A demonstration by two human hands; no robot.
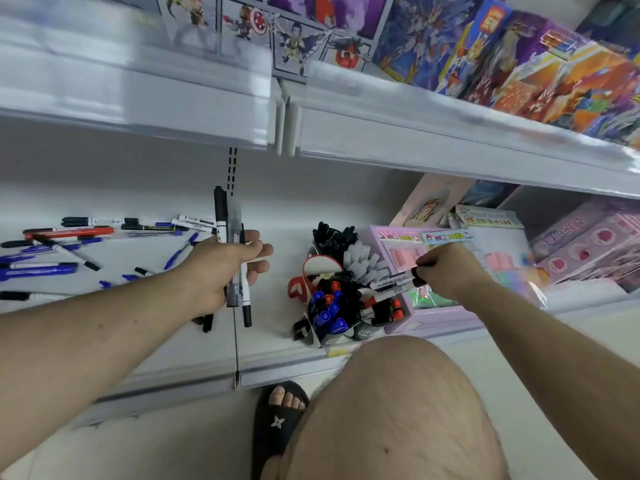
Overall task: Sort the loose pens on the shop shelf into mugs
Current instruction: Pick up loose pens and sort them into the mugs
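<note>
The loose pens (69, 244) are lying scattered on the left part of the white shelf (277, 344), in mixed black, blue and red, pointing in different directions. One more black pen (207, 322) is lying on the shelf just below the left hand.

The left hand (221, 268) is gripping a bundle of black-and-white markers (235, 258) upright, fingers and thumb curled round the middle of the barrels. The caps are projecting above the fist and the lower ends are hanging below it.

The right hand (446, 268) is pinching two black-capped white markers (394, 284) at their cap ends. The grip is closed on them, and the barrels are pointing left and slightly down, over the mugs.

The mugs (318, 271) are standing clustered together on the shelf to the right of the left hand. The red-and-white mug is holding a few pens. The front containers are filled with blue-capped, red-capped and black-capped pens (329, 310). The rear ones are holding black caps (334, 237) and white caps (363, 261).

A pink boxed stationery set (401, 251) is standing just right of the mugs, touching or nearly touching them. Further pink boxes (588, 240) are sitting farther right. Colourful toy boxes (519, 60) are lining the upper shelf (415, 140).

A bare knee (391, 410) and a foot in a black slipper (277, 420) are showing on the floor below the shelf edge.
</note>
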